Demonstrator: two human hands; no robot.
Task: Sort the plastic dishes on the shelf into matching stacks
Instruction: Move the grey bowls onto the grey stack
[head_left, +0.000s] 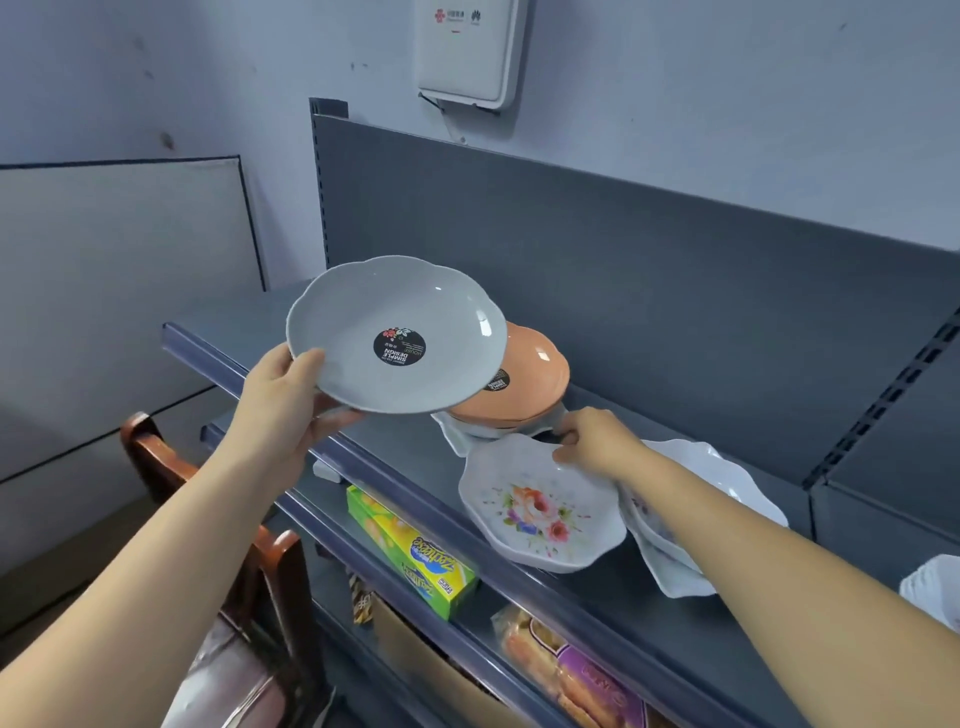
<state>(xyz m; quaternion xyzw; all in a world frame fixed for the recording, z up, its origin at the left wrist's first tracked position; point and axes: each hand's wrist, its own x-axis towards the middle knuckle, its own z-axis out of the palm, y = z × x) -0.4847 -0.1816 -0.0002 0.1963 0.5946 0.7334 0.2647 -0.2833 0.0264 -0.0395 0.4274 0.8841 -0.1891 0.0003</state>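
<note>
My left hand (288, 400) grips the near rim of a grey scalloped plate (395, 317) with a black round sticker, held tilted above the dark shelf (249, 322). Behind it an orange plate (535, 374) tops a small stack. My right hand (592, 439) pinches the far rim of a white floral plate (535, 509) lying on the shelf. More white scalloped dishes (691, 462) lie under my right forearm, partly hidden.
The shelf's grey back panel (623, 270) rises behind the dishes. On the lower shelf sit a green-yellow box (415, 556) and snack packets (571, 670). A wooden chair (260, 561) stands at lower left. Another white dish (935, 587) shows at the right edge.
</note>
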